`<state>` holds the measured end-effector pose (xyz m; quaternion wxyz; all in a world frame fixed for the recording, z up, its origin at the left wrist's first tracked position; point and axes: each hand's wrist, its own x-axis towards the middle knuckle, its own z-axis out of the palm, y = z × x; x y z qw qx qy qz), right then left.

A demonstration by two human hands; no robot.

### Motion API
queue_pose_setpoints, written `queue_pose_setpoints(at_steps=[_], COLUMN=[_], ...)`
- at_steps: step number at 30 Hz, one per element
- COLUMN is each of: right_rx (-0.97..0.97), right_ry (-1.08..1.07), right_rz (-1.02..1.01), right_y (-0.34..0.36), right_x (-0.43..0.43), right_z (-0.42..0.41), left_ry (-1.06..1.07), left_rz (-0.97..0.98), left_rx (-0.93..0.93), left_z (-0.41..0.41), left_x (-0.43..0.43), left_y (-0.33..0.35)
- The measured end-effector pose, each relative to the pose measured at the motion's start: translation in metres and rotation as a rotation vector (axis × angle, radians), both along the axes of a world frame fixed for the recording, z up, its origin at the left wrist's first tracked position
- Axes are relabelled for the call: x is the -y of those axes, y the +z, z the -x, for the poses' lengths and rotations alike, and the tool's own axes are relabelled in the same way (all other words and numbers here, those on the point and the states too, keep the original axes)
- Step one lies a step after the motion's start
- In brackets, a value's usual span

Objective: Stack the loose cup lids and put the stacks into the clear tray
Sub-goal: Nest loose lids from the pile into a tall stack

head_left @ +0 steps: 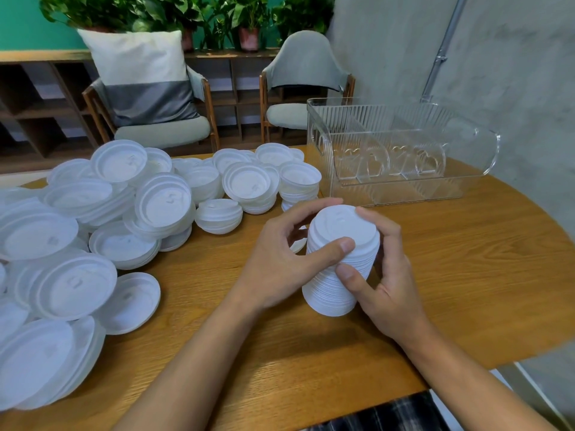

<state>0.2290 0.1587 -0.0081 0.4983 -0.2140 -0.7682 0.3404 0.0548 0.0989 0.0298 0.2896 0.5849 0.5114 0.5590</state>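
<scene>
Café-style lounge corner; I sit at a round wooden table (466, 244).
Two upholstered armchairs (161, 132) opposite me, one holding a grey-and-white cushion (140, 66). Potted plants (249, 14) on a wooden cubby shelf (40, 113), teal wall (18, 23) behind. Bare concrete wall (513, 73) with exposed conduit (441, 54) on my right. Disposable cup lids (93, 213) heaped on the table.

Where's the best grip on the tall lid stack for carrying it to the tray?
Clamp the lid stack across its ribbed side wall, from left and right, as the left hand and right hand hold it now. It is tall, tilted and made of loose nested lids, so a top-only pinch would likely lift just a few.
</scene>
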Motion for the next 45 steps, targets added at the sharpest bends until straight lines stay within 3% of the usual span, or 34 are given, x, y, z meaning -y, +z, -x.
queue_pose_setpoints(at_steps=[17,19,22,25,29,33,37,41,45], right_rx=[0.049,0.036,0.02,0.025,0.037,0.051,0.052,0.043,-0.009], right_ry=[-0.045,-0.088,-0.125,-0.137,-0.137,-0.127,-0.116,-0.1,-0.091], right_rz=[-0.04,-0.03,-0.012,0.004,0.027,0.042,0.051,0.048,0.069], right_y=[-0.004,-0.005,-0.006,-0.004,-0.005,-0.005,-0.004,-0.003,0.001], right_x=[-0.003,-0.005,-0.006,-0.006,-0.007,-0.007,-0.006,-0.006,-0.004], right_z=[-0.003,-0.005,-0.007,-0.007,-0.007,-0.007,-0.007,-0.007,-0.006], left_ry=[-0.072,0.087,0.357,0.355,0.31,0.338,0.404,0.43,0.293], left_rz=[0.068,-0.003,-0.035,0.057,0.193,0.179,0.051,-0.09,-0.108], left_rx=[-0.005,-0.083,-0.402,-0.679,-0.724,-0.729,-0.592,-0.225,0.172], left_z=[0.011,0.017,0.033,0.043,0.048,0.049,0.043,0.034,0.026], left_x=[-0.002,-0.003,-0.01,-0.013,-0.013,-0.015,-0.013,-0.009,-0.004], left_y=[-0.014,-0.016,-0.03,-0.041,-0.042,-0.044,-0.037,-0.021,-0.003])
